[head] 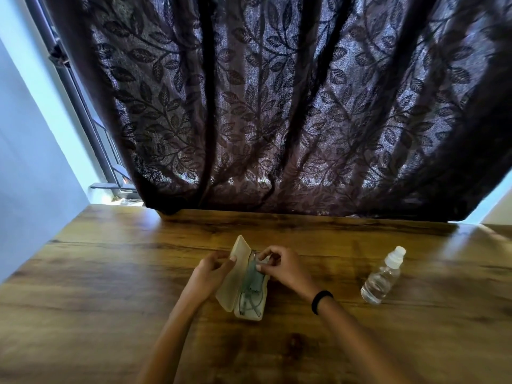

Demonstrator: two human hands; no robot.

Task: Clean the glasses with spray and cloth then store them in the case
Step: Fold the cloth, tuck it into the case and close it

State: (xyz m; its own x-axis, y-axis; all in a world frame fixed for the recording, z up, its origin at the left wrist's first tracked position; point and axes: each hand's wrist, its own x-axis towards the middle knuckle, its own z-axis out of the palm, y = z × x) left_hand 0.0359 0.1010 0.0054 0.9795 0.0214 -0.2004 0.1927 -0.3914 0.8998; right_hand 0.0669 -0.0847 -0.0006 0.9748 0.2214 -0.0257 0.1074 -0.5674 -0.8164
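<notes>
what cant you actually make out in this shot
Head view, the only one:
- Glasses in the open case: the far half is covered by a greenish cloth and the right hand, and the picture is too blurred to show the lenses.
- Left hand: its fingers curl at the lid's edge, so the grip is unclear.
- Spray bottle: any label is too small to read.
- Window: hidden behind the dark curtain.

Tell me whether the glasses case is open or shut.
Open. The glasses case has its lid swung out to the left, and the glasses show inside it.
</notes>
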